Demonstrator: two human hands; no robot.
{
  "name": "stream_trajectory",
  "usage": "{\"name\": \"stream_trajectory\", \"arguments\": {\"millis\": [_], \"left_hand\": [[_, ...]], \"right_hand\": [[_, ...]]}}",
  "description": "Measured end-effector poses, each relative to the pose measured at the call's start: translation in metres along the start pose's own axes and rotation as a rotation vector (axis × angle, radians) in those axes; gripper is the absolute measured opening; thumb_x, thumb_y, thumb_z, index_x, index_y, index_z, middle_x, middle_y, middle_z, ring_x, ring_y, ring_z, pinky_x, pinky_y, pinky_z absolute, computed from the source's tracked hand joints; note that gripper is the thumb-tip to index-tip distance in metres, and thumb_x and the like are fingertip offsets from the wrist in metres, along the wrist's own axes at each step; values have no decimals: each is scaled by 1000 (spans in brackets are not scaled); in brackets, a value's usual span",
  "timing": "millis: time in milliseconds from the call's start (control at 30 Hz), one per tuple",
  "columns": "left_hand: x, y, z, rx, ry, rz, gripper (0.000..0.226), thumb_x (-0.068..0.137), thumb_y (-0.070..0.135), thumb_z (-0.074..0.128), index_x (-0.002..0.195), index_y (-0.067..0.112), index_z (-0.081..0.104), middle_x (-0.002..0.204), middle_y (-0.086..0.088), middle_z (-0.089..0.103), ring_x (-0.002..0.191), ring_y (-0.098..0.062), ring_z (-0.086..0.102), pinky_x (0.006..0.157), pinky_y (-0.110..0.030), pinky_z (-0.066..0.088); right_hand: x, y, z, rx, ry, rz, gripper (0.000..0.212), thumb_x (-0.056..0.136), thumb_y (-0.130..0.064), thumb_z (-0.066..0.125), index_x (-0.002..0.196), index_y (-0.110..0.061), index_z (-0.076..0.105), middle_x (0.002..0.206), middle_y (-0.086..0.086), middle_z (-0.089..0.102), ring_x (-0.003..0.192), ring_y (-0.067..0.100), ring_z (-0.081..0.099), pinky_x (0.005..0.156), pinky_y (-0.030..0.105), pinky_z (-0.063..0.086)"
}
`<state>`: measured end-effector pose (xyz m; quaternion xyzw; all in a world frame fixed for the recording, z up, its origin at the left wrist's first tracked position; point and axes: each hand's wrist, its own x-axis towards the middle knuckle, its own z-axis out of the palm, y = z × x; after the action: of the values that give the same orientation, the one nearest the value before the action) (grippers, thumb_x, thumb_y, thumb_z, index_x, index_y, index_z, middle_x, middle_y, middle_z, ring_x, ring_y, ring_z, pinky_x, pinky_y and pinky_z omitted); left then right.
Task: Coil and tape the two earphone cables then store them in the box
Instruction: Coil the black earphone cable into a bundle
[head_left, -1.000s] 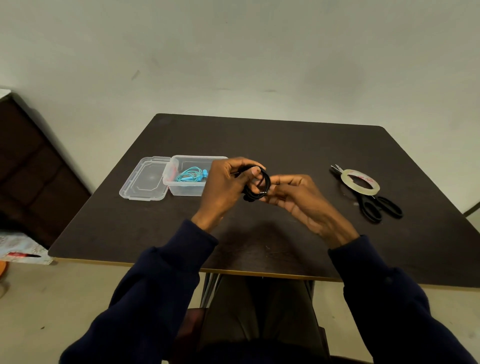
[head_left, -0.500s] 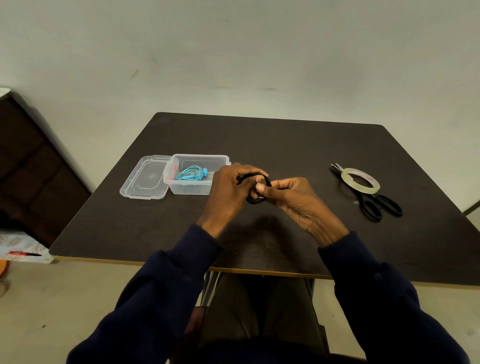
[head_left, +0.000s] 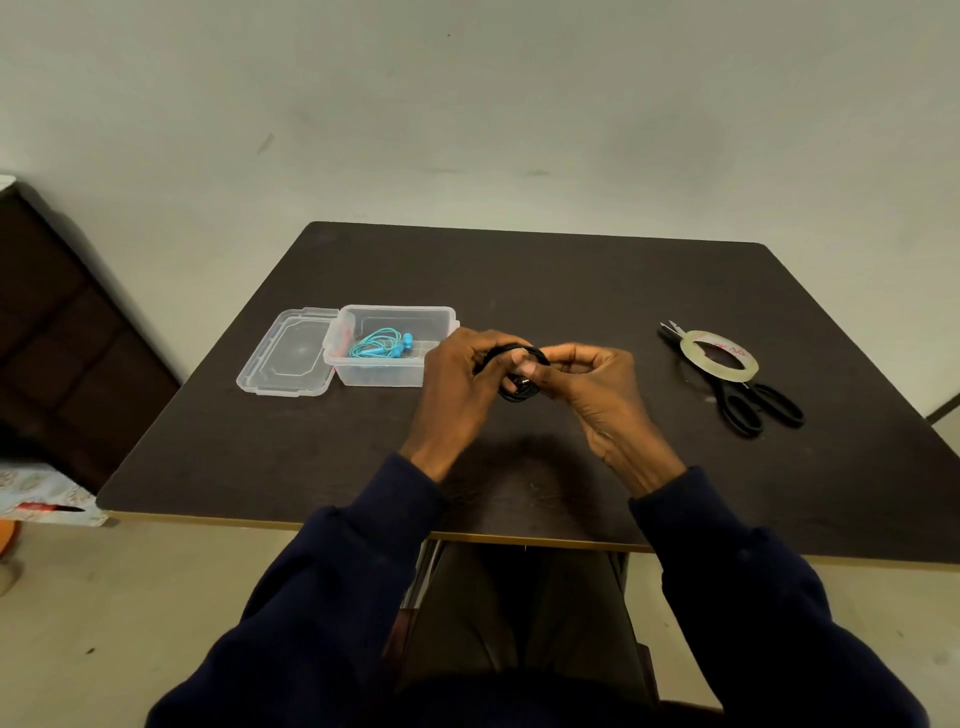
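Note:
A coiled black earphone cable (head_left: 519, 391) is held above the middle of the dark table (head_left: 571, 291). My left hand (head_left: 460, 387) grips the coil from the left, thumb across it. My right hand (head_left: 597, 387) pinches the coil's right side with thumb and fingers. Part of the coil is hidden by the fingers. A coiled turquoise earphone (head_left: 382, 345) lies inside the clear plastic box (head_left: 387, 374), just left of my left hand. A roll of clear tape (head_left: 719, 358) lies at the right on black scissors (head_left: 750, 402).
The box's clear lid (head_left: 288, 356) lies flat against the box's left side. A dark wooden cabinet (head_left: 62, 332) stands on the floor at the left. The table's near edge runs just beyond my lap.
The coil has been lowered and turned between the hands. My right hand's fingers have closed in on its right side. Both hands stay over the table's middle.

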<state>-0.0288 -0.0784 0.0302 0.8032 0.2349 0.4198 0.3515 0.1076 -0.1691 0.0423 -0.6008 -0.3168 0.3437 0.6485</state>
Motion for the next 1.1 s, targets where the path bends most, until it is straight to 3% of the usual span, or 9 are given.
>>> {"name": "stream_trajectory", "arguments": {"millis": [167,233,367,500,633,800,967,1100], "left_hand": [[-3,-1,6,-15,26,-2,21,97,31,64,108,18,76,100,6,75,94,-9,66,81,-29,56],[-4,-1,7,-29,38,-4,18,97,28,65,108,17,76,100,7,75,95,-6,66,81,-25,55],[-3,-1,8,-42,29,-17,16,98,23,66,108,16,77,100,4,76,95,-9,68,81,-34,59],[-3,-1,10,-68,21,-46,15,97,23,67,106,17,77,99,6,76,94,-12,69,80,-40,60],[-2,0,7,-101,14,-75,15,97,18,67,107,12,77,99,2,76,92,-10,71,80,-34,61],[2,4,-2,-214,-5,-173,15,96,13,66,105,9,78,96,1,77,85,-9,72,72,-20,55],[3,3,-3,-285,-39,-261,15,95,16,67,105,16,79,94,4,78,89,-15,73,81,-36,60],[3,5,-7,-352,-86,-312,15,96,19,68,107,14,77,93,0,77,82,-16,72,80,-42,62]], "right_hand": [[-4,-2,3,79,39,78,20,74,-6,85,92,-4,75,86,10,78,83,19,77,68,24,59],[-4,-1,2,18,48,53,22,75,-7,86,94,-3,75,84,9,78,82,20,77,68,28,60],[-2,1,-1,-168,61,-62,23,74,-10,87,94,-3,76,85,12,78,83,24,77,78,43,63],[0,4,-2,-296,61,-134,19,74,-15,89,89,-9,78,81,4,78,80,17,77,75,40,64],[3,3,-9,-343,-63,-140,16,79,-19,85,92,-12,79,84,0,79,83,11,75,76,28,59],[10,5,-32,-143,-362,58,27,98,-14,62,122,-5,69,117,7,75,111,15,68,85,30,55],[9,13,-37,-153,-454,23,35,93,-2,66,128,-1,66,124,12,72,120,27,65,99,39,54],[8,13,-36,-169,-413,0,29,87,4,70,116,1,71,113,12,76,111,28,69,90,34,57]]}}
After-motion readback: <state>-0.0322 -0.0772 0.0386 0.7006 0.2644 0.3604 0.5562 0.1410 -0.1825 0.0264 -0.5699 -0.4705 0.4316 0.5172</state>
